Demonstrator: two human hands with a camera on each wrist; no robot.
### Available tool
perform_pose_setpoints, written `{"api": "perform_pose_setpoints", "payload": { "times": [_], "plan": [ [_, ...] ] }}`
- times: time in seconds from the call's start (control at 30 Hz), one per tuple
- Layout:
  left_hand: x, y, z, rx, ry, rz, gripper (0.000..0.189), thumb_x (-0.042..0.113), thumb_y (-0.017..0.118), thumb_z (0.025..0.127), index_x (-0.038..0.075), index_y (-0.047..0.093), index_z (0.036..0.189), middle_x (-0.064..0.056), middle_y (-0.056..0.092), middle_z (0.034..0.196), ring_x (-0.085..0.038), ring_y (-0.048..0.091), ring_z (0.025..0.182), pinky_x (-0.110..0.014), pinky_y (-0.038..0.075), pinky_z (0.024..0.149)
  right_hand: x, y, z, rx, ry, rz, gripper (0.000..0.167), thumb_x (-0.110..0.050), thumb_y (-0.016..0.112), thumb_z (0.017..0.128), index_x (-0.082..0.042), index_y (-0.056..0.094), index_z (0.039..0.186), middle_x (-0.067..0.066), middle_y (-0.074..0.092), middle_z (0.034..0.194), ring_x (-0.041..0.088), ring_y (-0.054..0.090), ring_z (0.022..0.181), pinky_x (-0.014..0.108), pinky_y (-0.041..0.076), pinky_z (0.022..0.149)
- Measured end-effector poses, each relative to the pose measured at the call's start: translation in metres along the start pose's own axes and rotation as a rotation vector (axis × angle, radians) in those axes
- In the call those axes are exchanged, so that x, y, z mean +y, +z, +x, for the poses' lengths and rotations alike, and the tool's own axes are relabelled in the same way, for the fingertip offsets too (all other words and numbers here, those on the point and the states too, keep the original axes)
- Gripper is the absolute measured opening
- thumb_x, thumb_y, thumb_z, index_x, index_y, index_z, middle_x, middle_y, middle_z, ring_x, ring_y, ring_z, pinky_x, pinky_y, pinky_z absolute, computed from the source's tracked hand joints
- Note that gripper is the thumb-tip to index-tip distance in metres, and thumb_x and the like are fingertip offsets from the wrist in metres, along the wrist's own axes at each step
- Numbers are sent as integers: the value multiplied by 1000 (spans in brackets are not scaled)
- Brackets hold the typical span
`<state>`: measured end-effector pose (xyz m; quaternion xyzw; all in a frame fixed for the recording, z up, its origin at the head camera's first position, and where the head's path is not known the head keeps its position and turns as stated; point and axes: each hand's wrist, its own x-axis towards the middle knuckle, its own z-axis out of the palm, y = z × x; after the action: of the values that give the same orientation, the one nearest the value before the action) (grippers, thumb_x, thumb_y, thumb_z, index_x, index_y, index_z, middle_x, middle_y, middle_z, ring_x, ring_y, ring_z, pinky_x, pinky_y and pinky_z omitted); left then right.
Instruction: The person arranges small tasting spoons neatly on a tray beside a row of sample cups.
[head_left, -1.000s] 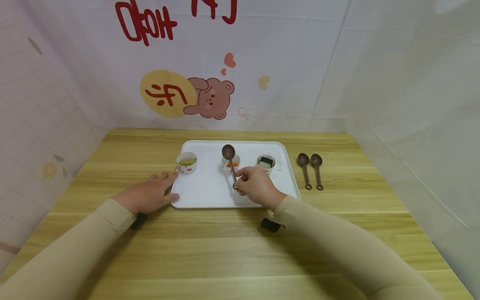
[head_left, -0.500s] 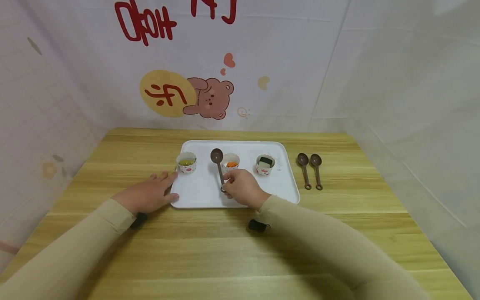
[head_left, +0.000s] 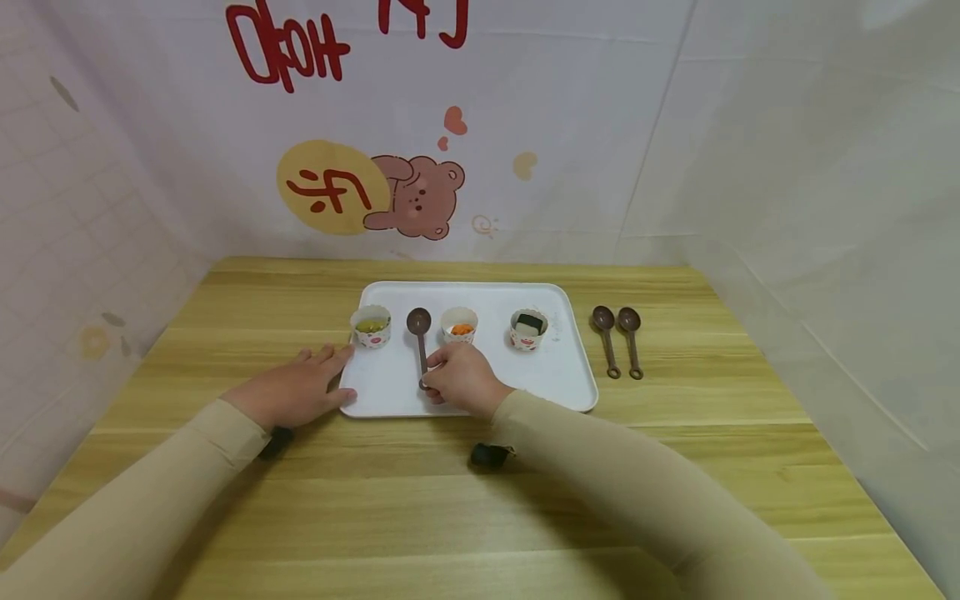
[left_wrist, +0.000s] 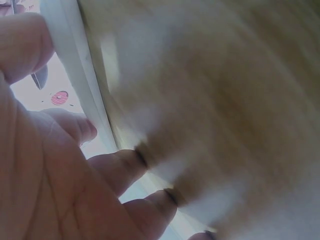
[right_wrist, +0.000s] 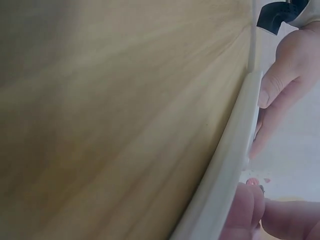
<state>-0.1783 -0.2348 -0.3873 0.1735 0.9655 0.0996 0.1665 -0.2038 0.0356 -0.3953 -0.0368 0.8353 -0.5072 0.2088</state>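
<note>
A brown measuring spoon (head_left: 418,322) is pinched at the end of its handle by my right hand (head_left: 467,380), bowl pointing away from me. It lies over the white tray (head_left: 386,402), between a paper cup with yellow-green pieces (head_left: 372,339) on the left and a middle cup with orange pieces (head_left: 458,315). My left hand (head_left: 294,393) rests at the tray's left edge, fingers spread and fairly straight. In the left wrist view, the left fingers (left_wrist: 122,170) reach past the tray rim (left_wrist: 86,75). The right wrist view hides the spoon.
Toward the tray's right side stands a third paper cup (head_left: 528,340) with dark green and pale pieces. Two more brown measuring spoons (head_left: 608,343) lie side by side on the wooden table (head_left: 450,517), right of the tray. A printed cloth backdrop (head_left: 570,125) rises behind.
My right hand has carried the measuring spoon left and lower, from in front of the middle cup to the gap beside the left cup. The left hand keeps its place.
</note>
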Motion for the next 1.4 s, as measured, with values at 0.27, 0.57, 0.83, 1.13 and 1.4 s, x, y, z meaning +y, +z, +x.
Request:
{"api": "perform_pose_setpoints", "payload": {
  "times": [0.27,0.57,0.83,1.13,1.4],
  "plan": [
    [0,0,0,4,1,10,84,56,50,107,3,26,166,-40,25,165,-70,24,147,-77,30,117,-3,8,3,17,44,-19,23,-1,71,94,4,73,117,7,76,76,11,66,61,22,56,59],
    [1,-2,0,-9,-3,26,84,58,49,107,3,26,166,-40,26,165,-71,25,146,-77,32,116,-8,15,3,32,94,-28,20,-1,71,95,3,74,114,7,73,75,12,64,62,22,56,57],
    [3,-4,-1,-6,0,8,84,56,51,107,2,27,166,-41,26,164,-70,25,146,-77,31,116,-11,17,2,39,107,-75,21,-4,70,97,0,72,117,6,73,76,11,63,61,21,55,57],
    [2,-5,-2,-18,-6,14,85,58,51,106,3,26,166,-40,25,165,-71,24,146,-78,32,115,-11,17,0,26,98,-83,11,-7,70,97,-3,71,108,4,71,72,10,63,61,20,54,56],
    [2,-4,-2,-9,1,16,84,57,50,107,2,26,166,-41,25,164,-71,24,146,-77,32,115,-10,16,0,26,81,-81,9,-8,71,97,-2,72,104,5,71,72,10,63,61,20,53,56]
  ]
}}
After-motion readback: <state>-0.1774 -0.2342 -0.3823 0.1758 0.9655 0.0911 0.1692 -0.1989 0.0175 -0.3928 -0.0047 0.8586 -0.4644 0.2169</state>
